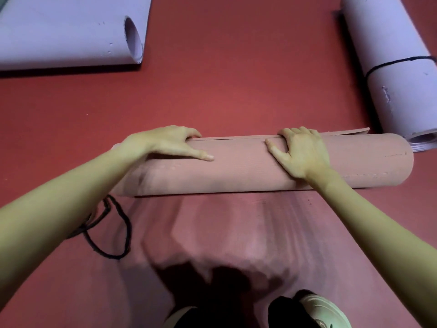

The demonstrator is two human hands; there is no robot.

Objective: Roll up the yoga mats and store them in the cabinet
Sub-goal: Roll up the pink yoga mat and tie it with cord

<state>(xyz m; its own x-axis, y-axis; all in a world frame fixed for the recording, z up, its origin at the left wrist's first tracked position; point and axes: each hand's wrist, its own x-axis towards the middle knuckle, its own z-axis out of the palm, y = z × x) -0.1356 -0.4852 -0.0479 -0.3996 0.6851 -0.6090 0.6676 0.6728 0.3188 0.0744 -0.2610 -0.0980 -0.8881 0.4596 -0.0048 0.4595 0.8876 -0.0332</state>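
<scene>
1. The left hand (173, 143) lies on top of the pink mat roll (260, 166) near its left end, fingers curled over the far side and thumb stretched along the top; it grips the roll, likely to keep the layers tight
2. The right hand (300, 152) sits further along toward the right end, fingers hooked over the far edge where the mat's loose end (343, 133) sticks out, thumb spread on the near face; it too grips the roll
3. The two hands are set well apart, which I judge keeps the roll even from end to end
4. The roll lies crosswise directly under both hands, resting on a flat pink stretch of mat (236, 233) that reaches back to the person's shoes (324, 311)
5. A black cord (118, 233) lies looped on the red floor (224, 67) below the left forearm, probably meant for tying
6. A pale purple mat roll (397, 67), bound with a black tie, lies just beside the pink roll's right end; another purple mat (71, 31), partly rolled, lies well apart at upper left
7. No cabinet is in view
</scene>
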